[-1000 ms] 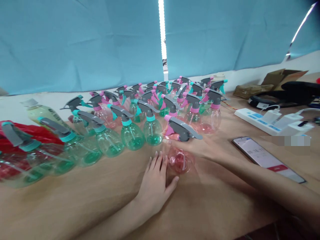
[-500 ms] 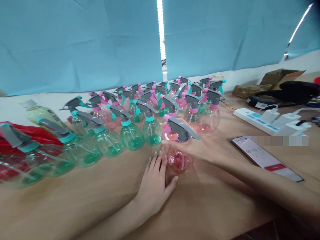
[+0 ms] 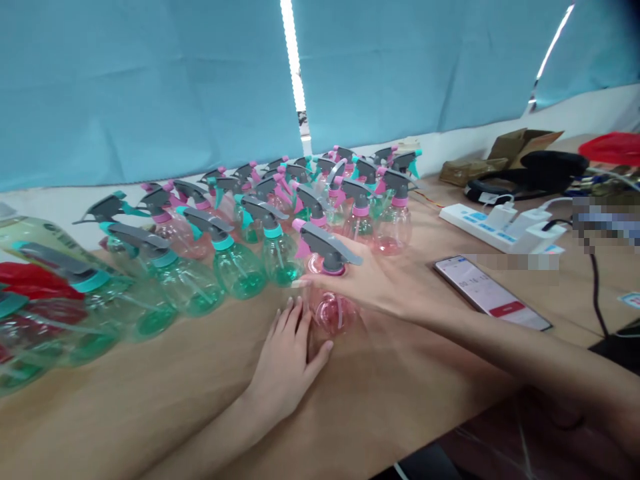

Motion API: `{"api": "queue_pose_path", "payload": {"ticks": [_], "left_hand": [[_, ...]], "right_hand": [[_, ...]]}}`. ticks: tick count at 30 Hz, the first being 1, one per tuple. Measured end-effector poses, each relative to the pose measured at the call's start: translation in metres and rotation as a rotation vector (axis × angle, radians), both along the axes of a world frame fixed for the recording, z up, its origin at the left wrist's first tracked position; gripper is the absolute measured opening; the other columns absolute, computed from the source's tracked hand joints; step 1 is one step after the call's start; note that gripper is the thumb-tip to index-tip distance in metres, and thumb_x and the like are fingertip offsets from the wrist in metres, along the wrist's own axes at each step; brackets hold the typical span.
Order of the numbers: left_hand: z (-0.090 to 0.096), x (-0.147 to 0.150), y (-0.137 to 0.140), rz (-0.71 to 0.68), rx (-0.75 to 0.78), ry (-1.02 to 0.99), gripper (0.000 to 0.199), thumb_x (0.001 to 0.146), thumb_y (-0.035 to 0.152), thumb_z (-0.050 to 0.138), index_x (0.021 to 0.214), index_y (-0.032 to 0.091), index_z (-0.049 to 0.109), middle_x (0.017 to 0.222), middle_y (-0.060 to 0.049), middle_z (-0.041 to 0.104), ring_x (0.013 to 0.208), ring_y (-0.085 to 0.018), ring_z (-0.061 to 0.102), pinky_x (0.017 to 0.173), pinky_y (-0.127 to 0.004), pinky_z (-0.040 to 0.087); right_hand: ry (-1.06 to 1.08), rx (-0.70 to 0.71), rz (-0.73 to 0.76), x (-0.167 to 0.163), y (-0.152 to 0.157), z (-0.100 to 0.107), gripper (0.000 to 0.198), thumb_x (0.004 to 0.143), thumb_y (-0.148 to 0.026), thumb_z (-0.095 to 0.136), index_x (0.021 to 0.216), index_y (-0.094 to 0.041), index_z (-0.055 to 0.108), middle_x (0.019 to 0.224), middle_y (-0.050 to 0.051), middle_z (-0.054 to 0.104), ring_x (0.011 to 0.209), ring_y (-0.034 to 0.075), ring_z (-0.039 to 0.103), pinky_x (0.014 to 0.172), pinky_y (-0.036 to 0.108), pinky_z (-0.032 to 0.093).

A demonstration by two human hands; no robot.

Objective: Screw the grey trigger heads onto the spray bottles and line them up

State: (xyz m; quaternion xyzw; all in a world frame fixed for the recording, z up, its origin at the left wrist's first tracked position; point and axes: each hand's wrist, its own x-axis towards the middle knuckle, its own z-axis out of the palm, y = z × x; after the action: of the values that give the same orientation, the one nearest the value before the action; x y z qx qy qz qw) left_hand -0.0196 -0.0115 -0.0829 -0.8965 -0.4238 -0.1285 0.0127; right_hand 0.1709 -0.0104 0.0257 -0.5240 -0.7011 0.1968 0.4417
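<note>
My right hand (image 3: 373,281) is wrapped round the neck of a pink spray bottle (image 3: 334,315) with a grey and pink trigger head. The bottle stands upright on the table, its nozzle pointing to the left. Flat on the tabletop lies my left hand (image 3: 284,360), fingers stretched out, close to the left of that bottle's base. Just beyond, a green spray bottle (image 3: 283,257) and another green spray bottle (image 3: 239,270) stand in a row that runs left, each with green liquid at the bottom. Part of the right hand's fingers is hidden behind the pink bottle.
Several more pink and green spray bottles crowd the back of the table. On the right are a phone (image 3: 493,293) showing a timer, a white power strip (image 3: 480,227) with plugs, a black headset (image 3: 500,187) and a cardboard box (image 3: 523,147). Red plastic (image 3: 35,283) lies far left.
The camera has turned a little to the right, so everything sits further left in the picture. Both hands keep nearly the same places around the pink spray bottle.
</note>
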Motion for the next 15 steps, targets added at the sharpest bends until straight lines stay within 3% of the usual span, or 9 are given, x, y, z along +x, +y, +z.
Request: {"api": "queue_pose_path", "payload": {"ticks": [4, 7, 11, 15], "left_hand": [[0.0, 0.0, 0.002, 0.002, 0.0, 0.018, 0.057, 0.095, 0.052, 0.04, 0.133, 0.011, 0.048, 0.142, -0.018, 0.047, 0.136, -0.034, 0.036, 0.109, -0.052, 0.031], [0.0, 0.0, 0.004, 0.022, 0.021, 0.02, 0.058, 0.095, 0.052, 0.038, 0.134, 0.01, 0.047, 0.143, -0.018, 0.045, 0.136, -0.033, 0.036, 0.109, -0.052, 0.031], [-0.001, 0.003, 0.005, 0.073, 0.044, 0.028, 0.06, 0.095, 0.05, 0.036, 0.135, 0.006, 0.047, 0.143, -0.02, 0.045, 0.134, -0.034, 0.038, 0.109, -0.052, 0.032], [-0.002, 0.024, 0.005, 0.036, 0.051, 0.017, 0.056, 0.096, 0.045, 0.037, 0.132, 0.006, 0.05, 0.14, -0.02, 0.048, 0.133, -0.034, 0.041, 0.109, -0.053, 0.032]], "right_hand": [[-0.044, 0.04, 0.151, 0.013, 0.004, -0.013, 0.047, 0.075, -0.046, 0.071, 0.114, -0.022, 0.062, 0.099, 0.002, 0.067, 0.085, 0.017, 0.06, 0.074, 0.029, 0.046], [-0.051, 0.047, 0.223, 0.029, 0.002, -0.021, 0.049, 0.079, -0.048, 0.067, 0.12, -0.022, 0.059, 0.093, 0.001, 0.068, 0.08, 0.017, 0.06, 0.072, 0.029, 0.046], [0.001, 0.017, 0.168, 0.065, -0.008, -0.032, 0.04, 0.08, -0.054, 0.062, 0.099, -0.02, 0.066, 0.079, 0.0, 0.066, 0.075, 0.018, 0.059, 0.07, 0.032, 0.047], [0.102, -0.041, 0.013, 0.117, -0.02, -0.032, 0.034, 0.08, -0.052, 0.063, 0.083, -0.019, 0.067, 0.084, 0.003, 0.068, 0.079, 0.021, 0.061, 0.072, 0.033, 0.048]]}}
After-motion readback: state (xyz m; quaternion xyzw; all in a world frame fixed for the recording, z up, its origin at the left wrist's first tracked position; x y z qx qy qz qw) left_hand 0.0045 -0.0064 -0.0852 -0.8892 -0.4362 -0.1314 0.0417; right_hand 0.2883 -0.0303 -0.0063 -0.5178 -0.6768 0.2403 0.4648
